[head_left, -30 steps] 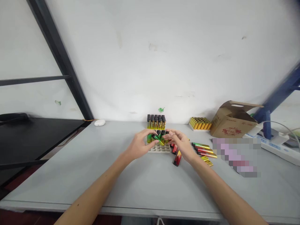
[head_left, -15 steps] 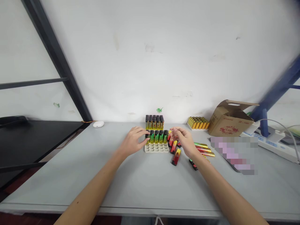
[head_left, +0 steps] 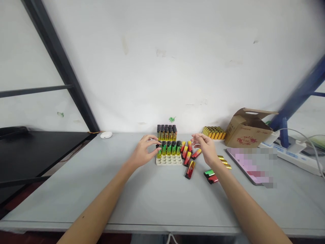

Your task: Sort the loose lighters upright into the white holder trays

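Observation:
My left hand (head_left: 144, 151) is at the left end of a pale tray with round holes (head_left: 169, 162). Its thumb and forefinger close around the black head of a green-and-yellow lighter (head_left: 159, 154), which stands upright in the tray. More green-and-yellow lighters (head_left: 169, 149) stand beside it in a row, while the front holes show bare. My right hand (head_left: 205, 147) hovers right of the tray, fingers loosely apart with nothing visible in them. Several red-and-yellow lighters (head_left: 187, 158) lie loose between that hand and the tray.
Behind the tray stands a block of black-topped lighters (head_left: 167, 133). Farther right are a tray of yellow-gold lighters (head_left: 214, 133), an open cardboard box (head_left: 247, 130), a power strip (head_left: 291, 154) and a blurred flat item (head_left: 243, 166). Green and red lighters (head_left: 212, 178) lie near my right forearm. A white case (head_left: 106, 135) sits back left.
My right hand has moved right, away from the tray, uncovering more of the loose red-and-yellow lighters. My left hand has stayed at the tray's left end. The view has shifted slightly.

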`<action>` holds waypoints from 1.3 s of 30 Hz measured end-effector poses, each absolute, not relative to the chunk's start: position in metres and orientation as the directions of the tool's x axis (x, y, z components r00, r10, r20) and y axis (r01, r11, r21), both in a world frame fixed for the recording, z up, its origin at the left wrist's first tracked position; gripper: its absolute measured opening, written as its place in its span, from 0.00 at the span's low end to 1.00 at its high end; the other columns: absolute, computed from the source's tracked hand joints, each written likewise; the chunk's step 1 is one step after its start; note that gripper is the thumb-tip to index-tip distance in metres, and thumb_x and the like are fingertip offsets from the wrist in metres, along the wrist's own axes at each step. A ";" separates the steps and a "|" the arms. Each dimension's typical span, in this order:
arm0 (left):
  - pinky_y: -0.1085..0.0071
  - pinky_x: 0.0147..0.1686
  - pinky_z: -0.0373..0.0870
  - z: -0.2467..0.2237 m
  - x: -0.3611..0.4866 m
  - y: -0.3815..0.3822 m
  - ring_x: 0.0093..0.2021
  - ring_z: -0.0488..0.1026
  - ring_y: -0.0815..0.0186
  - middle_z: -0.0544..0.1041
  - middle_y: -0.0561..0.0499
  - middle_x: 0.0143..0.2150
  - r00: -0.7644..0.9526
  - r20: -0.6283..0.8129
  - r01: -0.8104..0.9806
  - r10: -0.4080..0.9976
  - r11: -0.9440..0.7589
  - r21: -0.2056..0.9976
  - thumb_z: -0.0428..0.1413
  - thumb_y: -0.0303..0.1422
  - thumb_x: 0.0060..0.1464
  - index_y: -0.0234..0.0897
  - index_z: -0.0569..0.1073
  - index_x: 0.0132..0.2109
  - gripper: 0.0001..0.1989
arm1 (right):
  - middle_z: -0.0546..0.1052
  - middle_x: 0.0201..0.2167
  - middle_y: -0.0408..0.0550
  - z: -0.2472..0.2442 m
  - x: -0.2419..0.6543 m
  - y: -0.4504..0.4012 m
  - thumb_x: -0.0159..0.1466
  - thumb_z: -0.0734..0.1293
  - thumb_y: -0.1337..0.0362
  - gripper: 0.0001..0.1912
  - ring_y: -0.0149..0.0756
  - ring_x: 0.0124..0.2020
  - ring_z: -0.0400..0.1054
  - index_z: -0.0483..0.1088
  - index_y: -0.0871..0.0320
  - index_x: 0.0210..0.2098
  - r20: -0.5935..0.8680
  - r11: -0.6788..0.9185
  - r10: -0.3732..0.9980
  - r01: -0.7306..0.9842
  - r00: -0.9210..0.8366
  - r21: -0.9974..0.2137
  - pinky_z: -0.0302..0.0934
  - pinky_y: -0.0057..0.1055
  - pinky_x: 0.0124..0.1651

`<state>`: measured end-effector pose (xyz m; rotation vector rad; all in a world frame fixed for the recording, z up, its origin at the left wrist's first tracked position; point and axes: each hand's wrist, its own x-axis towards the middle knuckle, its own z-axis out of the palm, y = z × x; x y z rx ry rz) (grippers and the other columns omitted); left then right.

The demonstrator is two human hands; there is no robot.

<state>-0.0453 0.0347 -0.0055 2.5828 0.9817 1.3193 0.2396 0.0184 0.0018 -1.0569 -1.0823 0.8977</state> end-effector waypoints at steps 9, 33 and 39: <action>0.59 0.51 0.70 -0.006 -0.044 0.036 0.49 0.71 0.62 0.73 0.48 0.47 0.398 0.699 0.520 0.593 -0.774 0.361 0.57 0.34 0.58 0.42 0.77 0.43 0.06 | 0.75 0.27 0.45 0.001 0.240 0.020 0.54 0.70 0.49 0.18 0.29 0.24 0.66 0.74 0.59 0.32 0.250 0.268 0.937 -0.044 0.244 -0.962 0.62 0.27 0.27; 0.59 0.53 0.69 -0.009 -0.045 0.036 0.52 0.70 0.60 0.72 0.47 0.51 0.440 0.658 0.534 0.611 -0.767 0.355 0.55 0.35 0.60 0.44 0.76 0.48 0.10 | 0.76 0.28 0.47 0.001 0.246 0.022 0.53 0.71 0.48 0.19 0.30 0.25 0.67 0.74 0.59 0.33 0.273 0.282 0.925 0.005 0.265 -0.959 0.62 0.28 0.27; 0.58 0.58 0.64 -0.004 -0.046 0.033 0.58 0.66 0.58 0.70 0.47 0.57 0.428 0.603 0.593 0.673 -0.713 0.375 0.57 0.39 0.58 0.44 0.66 0.59 0.22 | 0.76 0.29 0.48 0.002 0.252 0.022 0.54 0.70 0.49 0.18 0.30 0.26 0.68 0.74 0.59 0.33 0.278 0.282 0.907 0.035 0.315 -0.959 0.62 0.28 0.28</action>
